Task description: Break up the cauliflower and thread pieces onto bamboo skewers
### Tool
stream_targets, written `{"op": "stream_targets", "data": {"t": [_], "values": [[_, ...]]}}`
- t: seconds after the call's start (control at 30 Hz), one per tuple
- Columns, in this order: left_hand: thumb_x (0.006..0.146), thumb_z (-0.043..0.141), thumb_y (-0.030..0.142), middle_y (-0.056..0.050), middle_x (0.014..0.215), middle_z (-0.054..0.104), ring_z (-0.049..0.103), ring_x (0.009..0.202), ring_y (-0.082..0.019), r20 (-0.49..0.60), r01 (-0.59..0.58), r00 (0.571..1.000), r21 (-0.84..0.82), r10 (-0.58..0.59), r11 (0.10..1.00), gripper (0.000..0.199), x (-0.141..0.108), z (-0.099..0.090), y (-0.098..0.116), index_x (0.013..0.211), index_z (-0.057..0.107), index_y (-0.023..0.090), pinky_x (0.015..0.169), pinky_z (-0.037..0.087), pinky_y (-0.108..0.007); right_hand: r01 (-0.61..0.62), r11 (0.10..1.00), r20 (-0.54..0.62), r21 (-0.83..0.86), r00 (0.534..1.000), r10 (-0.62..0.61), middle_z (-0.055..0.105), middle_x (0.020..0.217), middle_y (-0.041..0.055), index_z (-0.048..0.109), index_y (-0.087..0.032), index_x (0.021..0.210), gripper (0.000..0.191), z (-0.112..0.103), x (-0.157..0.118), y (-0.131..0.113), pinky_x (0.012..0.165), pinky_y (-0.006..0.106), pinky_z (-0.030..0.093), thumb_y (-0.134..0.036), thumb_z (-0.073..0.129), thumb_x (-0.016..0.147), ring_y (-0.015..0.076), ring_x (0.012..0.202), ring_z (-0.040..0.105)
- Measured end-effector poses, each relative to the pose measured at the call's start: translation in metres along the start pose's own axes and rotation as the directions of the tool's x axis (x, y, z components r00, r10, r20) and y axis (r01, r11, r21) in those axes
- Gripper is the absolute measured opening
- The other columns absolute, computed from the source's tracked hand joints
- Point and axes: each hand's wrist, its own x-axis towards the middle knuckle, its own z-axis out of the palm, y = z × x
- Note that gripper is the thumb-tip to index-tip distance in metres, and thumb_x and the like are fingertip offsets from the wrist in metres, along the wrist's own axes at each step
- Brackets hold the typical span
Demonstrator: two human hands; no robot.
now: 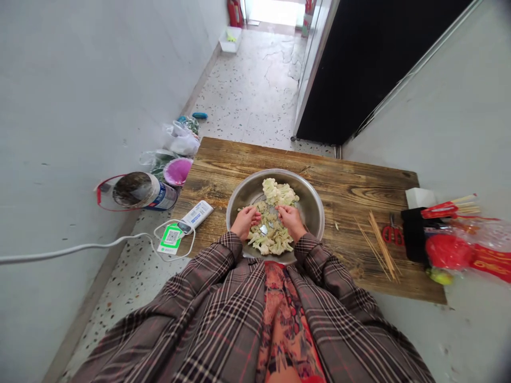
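Note:
A wide steel basin stands on the wooden table in front of me. Pieces of cauliflower are heaped at its far side, and more cauliflower florets lie at the near side. Smaller greenish bits cover the middle of the basin. My left hand is over the basin's left part, its fingers curled together in a pinch. Over the right part, my right hand is closed too, thumb against fingers. Whatever sits in either pinch is too small to make out.
On the wooden table lie bamboo skewers, red-handled scissors and plastic-wrapped red packets at right. At left are a white power strip, a green QR card, a bucket and bags below.

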Motion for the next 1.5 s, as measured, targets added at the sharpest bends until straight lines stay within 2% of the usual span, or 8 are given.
{"op": "stream_targets", "data": {"t": [0.1, 0.2, 0.3, 0.4, 0.5, 0.73, 1.2, 1.5], "values": [[0.079, 0.060, 0.033, -0.009, 0.095, 0.065, 0.063, 0.081, -0.016, -0.081, -0.263, 0.950, 0.319, 0.303, 0.910, 0.031, 0.021, 0.006, 0.012, 0.103, 0.058, 0.014, 0.074, 0.050, -0.030, 0.015, 1.000, -0.010, -0.014, 1.000, -0.015, 0.046, 0.051, -0.0070, 0.062, -0.013, 0.090, 0.032, 0.009, 0.004, 0.004, 0.036, 0.018, 0.023, -0.040, 0.052, 0.075, 0.0054, 0.037, 0.033], [0.079, 0.058, 0.026, -0.016, 0.122, 0.058, 0.055, 0.113, -0.024, 0.089, -0.498, 0.799, 0.652, 0.595, 0.571, 0.043, 0.045, 0.018, 0.027, 0.119, 0.055, 0.012, 0.099, 0.043, -0.040, 0.041, 0.998, -0.007, -0.053, 0.999, -0.042, 0.050, 0.052, -0.0050, 0.063, -0.013, 0.091, 0.032, 0.014, 0.002, 0.004, 0.037, 0.018, 0.028, -0.039, 0.049, 0.078, 0.0072, 0.038, 0.039], [0.078, 0.059, 0.027, -0.016, 0.138, 0.048, 0.041, 0.131, -0.028, 0.335, -0.590, 0.720, 0.757, 0.608, 0.281, 0.053, 0.065, 0.034, 0.036, 0.129, 0.051, 0.013, 0.111, 0.030, -0.045, 0.102, 0.990, -0.002, -0.100, 0.995, -0.103, 0.061, 0.064, 0.0003, 0.067, -0.015, 0.092, 0.028, 0.007, -0.004, 0.000, 0.047, 0.022, 0.041, -0.035, 0.053, 0.077, 0.0125, 0.053, 0.055], [0.078, 0.060, 0.029, -0.016, 0.142, 0.045, 0.039, 0.133, -0.029, 0.429, -0.590, 0.727, 0.790, 0.536, 0.167, 0.057, 0.076, 0.043, 0.035, 0.131, 0.050, 0.014, 0.112, 0.029, -0.046, 0.242, 0.949, -0.064, -0.204, 0.963, -0.260, 0.068, 0.094, 0.0057, 0.070, -0.020, 0.096, 0.025, -0.017, -0.011, -0.005, 0.076, 0.029, 0.048, -0.031, 0.058, 0.077, 0.0188, 0.088, 0.062], [0.079, 0.059, 0.031, -0.016, 0.143, 0.044, 0.039, 0.133, -0.028, 0.458, -0.595, 0.712, 0.796, 0.532, 0.112, 0.057, 0.082, 0.043, 0.032, 0.133, 0.048, 0.014, 0.113, 0.029, -0.045, 0.331, 0.769, -0.155, -0.547, 0.862, -0.482, 0.065, 0.106, 0.0103, 0.068, -0.017, 0.107, 0.032, -0.046, -0.016, -0.001, 0.089, 0.032, 0.045, -0.030, 0.046, 0.088, 0.0207, 0.099, 0.059], [0.079, 0.060, 0.040, -0.017, 0.136, 0.050, 0.045, 0.128, -0.029, 0.459, -0.585, 0.696, 0.809, 0.553, 0.065, 0.060, 0.087, 0.043, 0.044, 0.131, 0.050, 0.014, 0.109, 0.033, -0.045, 0.163, 0.542, -0.054, -0.825, 0.931, -0.362, 0.066, 0.108, 0.0100, 0.061, -0.019, 0.120, 0.034, -0.045, -0.006, 0.019, 0.085, 0.027, 0.045, -0.031, 0.050, 0.090, 0.0200, 0.100, 0.061], [0.079, 0.060, 0.035, -0.016, 0.139, 0.047, 0.039, 0.132, -0.033, 0.552, -0.590, 0.692, 0.804, 0.465, -0.077, 0.050, 0.077, 0.046, 0.036, 0.126, 0.055, 0.018, 0.110, 0.029, -0.049, 0.203, 0.777, -0.180, -0.596, 0.909, -0.375, 0.072, 0.106, 0.0071, 0.069, -0.022, 0.110, 0.033, -0.059, 0.001, 0.026, 0.083, 0.027, 0.046, -0.026, 0.042, 0.091, 0.0201, 0.095, 0.066], [0.079, 0.059, 0.031, -0.018, 0.128, 0.055, 0.048, 0.123, -0.032, 0.561, -0.583, 0.702, 0.806, 0.438, -0.099, 0.033, 0.082, 0.044, 0.033, 0.109, 0.061, 0.015, 0.106, 0.034, -0.048, 0.195, 0.773, -0.164, -0.603, 0.919, -0.359, 0.074, 0.091, 0.0046, 0.072, -0.024, 0.104, 0.030, -0.065, 0.009, 0.019, 0.078, 0.025, 0.046, -0.023, 0.047, 0.088, 0.0188, 0.087, 0.066]]}}
